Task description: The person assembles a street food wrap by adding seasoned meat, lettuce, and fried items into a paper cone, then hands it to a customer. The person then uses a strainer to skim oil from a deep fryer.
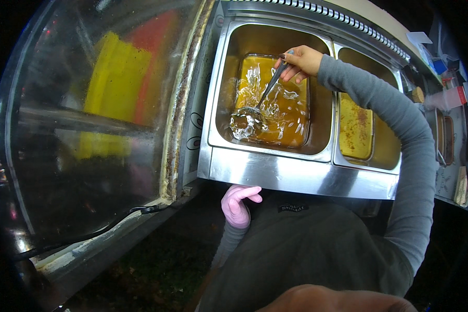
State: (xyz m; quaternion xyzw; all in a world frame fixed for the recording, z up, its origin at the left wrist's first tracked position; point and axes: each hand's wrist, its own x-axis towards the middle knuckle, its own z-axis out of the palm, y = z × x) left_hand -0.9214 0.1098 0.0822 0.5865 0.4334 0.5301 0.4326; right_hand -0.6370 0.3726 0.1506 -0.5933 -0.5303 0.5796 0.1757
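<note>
My bare right hand (302,63) is closed around the dark handle of a skimmer (271,86). The skimmer slants down to the left, and its round head sits at the surface of amber liquid (288,117) in a deep steel pan (278,39). Ripples and bright glints surround the head, so its mesh is hard to make out. Low at the counter's front edge is my left hand (237,205) in a pink glove. Its index finger points right, the other fingers are loosely bent, and nothing shows in it.
To the right, a second steel pan (385,138) contains yellow liquid with brown specks. A steel front ledge (291,174) runs along both pans. On the left stands a glass panel (52,171) with a rusty frame and a black cable (104,229). A pink-red container (447,98) stands far right.
</note>
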